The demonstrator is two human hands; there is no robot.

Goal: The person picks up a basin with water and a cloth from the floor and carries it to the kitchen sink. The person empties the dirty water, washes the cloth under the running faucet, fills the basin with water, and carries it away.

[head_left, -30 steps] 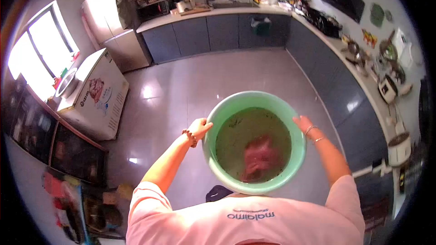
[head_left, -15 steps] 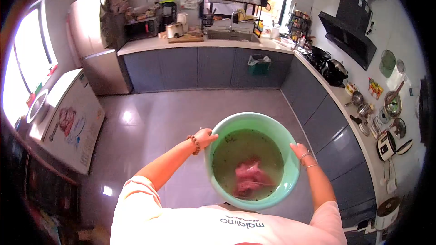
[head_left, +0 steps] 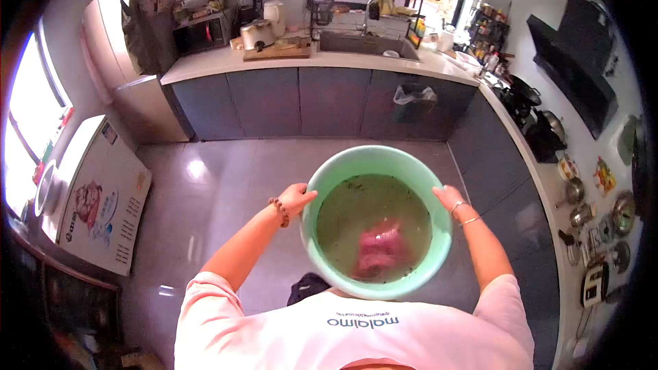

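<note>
Between my arms I carry a large light-green basin (head_left: 327,173), held off the floor in front of my body. My left hand (head_left: 297,199) grips its left rim, thumb over the edge. On the opposite rim my right hand (head_left: 449,200) is closed the same way; the fingers under the rim are mostly hidden. Murky greenish water (head_left: 343,216) with dark specks fills much of the basin. A piece of pinkish-red raw meat (head_left: 381,247) lies partly under the water, towards the side nearest me.
Ahead is a counter (head_left: 205,62) with a sink (head_left: 336,42) and tap. A bagged bin (head_left: 415,99) hangs on a cabinet door. A white chest freezer (head_left: 103,199) stands left; a stove (head_left: 524,106) and cookware line the right counter. Grey floor (head_left: 226,185) lies between.
The sink counter has come closer and appears larger as I moved forward. The basin stays in both hands, slightly higher in view, and the meat has shifted a little in the water.
</note>
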